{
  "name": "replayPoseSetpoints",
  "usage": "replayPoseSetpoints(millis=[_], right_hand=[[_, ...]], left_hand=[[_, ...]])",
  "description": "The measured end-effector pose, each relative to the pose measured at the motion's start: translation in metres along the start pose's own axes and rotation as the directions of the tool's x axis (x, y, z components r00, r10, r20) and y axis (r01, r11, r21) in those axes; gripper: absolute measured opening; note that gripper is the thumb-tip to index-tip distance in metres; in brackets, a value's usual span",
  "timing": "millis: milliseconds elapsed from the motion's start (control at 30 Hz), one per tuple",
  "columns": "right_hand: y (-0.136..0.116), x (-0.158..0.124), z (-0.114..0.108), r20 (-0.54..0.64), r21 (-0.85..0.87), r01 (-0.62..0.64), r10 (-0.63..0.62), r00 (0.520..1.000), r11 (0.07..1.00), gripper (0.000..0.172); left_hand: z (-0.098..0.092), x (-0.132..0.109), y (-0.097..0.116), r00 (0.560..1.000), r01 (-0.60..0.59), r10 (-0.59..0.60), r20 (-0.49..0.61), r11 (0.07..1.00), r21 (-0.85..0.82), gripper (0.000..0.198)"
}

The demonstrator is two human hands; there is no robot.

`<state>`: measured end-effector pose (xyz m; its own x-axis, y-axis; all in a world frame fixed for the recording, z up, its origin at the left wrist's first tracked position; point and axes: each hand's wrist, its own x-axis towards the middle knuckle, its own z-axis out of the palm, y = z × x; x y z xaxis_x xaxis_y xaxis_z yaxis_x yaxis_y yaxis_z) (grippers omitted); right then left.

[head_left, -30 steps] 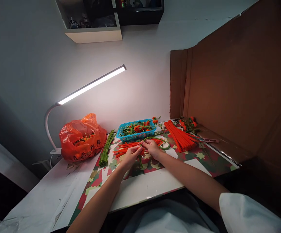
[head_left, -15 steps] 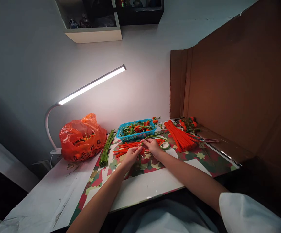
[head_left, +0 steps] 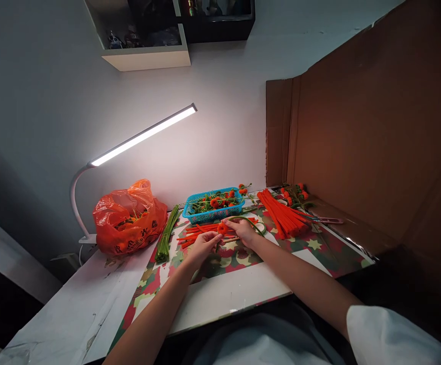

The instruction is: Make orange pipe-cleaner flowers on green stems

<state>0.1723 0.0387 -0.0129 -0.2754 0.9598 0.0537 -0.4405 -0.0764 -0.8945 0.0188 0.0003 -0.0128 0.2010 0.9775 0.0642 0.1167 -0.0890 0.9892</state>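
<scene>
An orange pom-pom-like flower (head_left: 223,229) sits between my two hands, its round head facing up. My left hand (head_left: 206,243) is closed in a pinch just under it, seemingly on its stem, which the fingers mostly hide. Thumb and fingers of my right hand (head_left: 240,229) pinch a thin strip of green floral tape (head_left: 247,219) beside the flower. That strip curves back over the hand towards a tape roll with a white core (head_left: 260,228). Behind the hands lie loose orange pipe cleaners (head_left: 193,234).
A blue basket (head_left: 195,218) of orange flowers stands behind. Left are a green pipe cleaner bundle (head_left: 167,235), an orange plastic bag (head_left: 129,230) and a lit lamp (head_left: 144,136). Right lie an orange pipe cleaner bundle (head_left: 283,215), pink-handled scissors (head_left: 330,220) and more flowers (head_left: 294,193) by cardboard (head_left: 357,126).
The fingertips have moved slightly apart. The orange flower has risen and turned, so its head now shows between the hands. The green strip sits a little lower over my right hand.
</scene>
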Motion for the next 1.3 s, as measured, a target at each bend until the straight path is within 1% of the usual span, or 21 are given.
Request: replayPoseSetpoints(millis=[67,133,333,533,700,767,833,900,1000,1100,1200,1300], right_hand=[[0.0,-0.001,0.0,-0.003,-0.016,-0.057,0.056,0.998,0.998,0.021],[-0.001,-0.001,0.001,-0.011,-0.035,-0.095,0.094,0.995,0.995,0.019],[-0.003,0.004,0.0,-0.051,-0.088,-0.052,0.048,0.998,0.995,0.022],[-0.003,0.009,-0.004,-0.052,-0.107,0.003,-0.008,0.999,0.994,0.031],[-0.004,0.008,-0.006,0.007,-0.119,0.033,-0.032,0.999,0.992,0.039],[-0.005,0.008,-0.006,0.027,-0.122,0.059,-0.056,0.998,0.991,0.041],[-0.005,0.007,-0.006,0.032,-0.122,0.085,-0.082,0.996,0.989,0.042],[-0.004,0.007,-0.005,0.037,-0.12,0.098,-0.094,0.995,0.988,0.041],[-0.004,0.004,-0.003,0.062,-0.14,0.085,-0.077,0.995,0.987,0.041],[-0.002,-0.001,-0.001,0.111,-0.182,0.047,-0.027,0.993,0.982,0.041],[0.001,-0.004,0.002,0.151,-0.216,0.02,0.013,0.988,0.976,0.039],[0.005,-0.005,0.005,0.141,-0.216,0.071,-0.041,0.989,0.974,0.037]], left_hand=[[-0.001,0.0,-0.001,0.999,-0.037,0.038,-0.011,0.999,0.039,0.041],[-0.001,0.0,-0.001,0.997,-0.077,0.078,0.0,0.994,0.082,0.041],[0.0,-0.004,0.005,0.983,-0.172,0.15,0.107,0.954,0.244,0.038],[-0.003,-0.003,0.004,0.972,-0.159,0.106,0.209,0.954,0.255,0.038],[-0.002,-0.004,0.001,0.97,-0.121,0.062,0.236,0.962,0.244,0.042],[0.0,-0.005,0.001,0.97,-0.085,0.036,0.242,0.977,0.194,0.041],[0.001,-0.006,0.001,0.975,-0.036,0.015,0.223,0.995,0.091,0.038],[0.002,-0.006,0.002,0.984,0.006,-0.003,0.18,1.0,-0.02,0.038],[0.001,-0.004,0.001,0.992,0.035,-0.023,0.12,0.995,-0.096,0.041],[0.0,-0.003,0.001,0.996,0.021,-0.013,0.09,0.996,-0.091,0.046],[0.0,-0.002,0.0,0.998,-0.025,0.027,0.062,0.999,-0.02,0.045],[-0.001,-0.001,-0.002,0.996,-0.081,0.078,0.043,0.993,0.082,0.042]])
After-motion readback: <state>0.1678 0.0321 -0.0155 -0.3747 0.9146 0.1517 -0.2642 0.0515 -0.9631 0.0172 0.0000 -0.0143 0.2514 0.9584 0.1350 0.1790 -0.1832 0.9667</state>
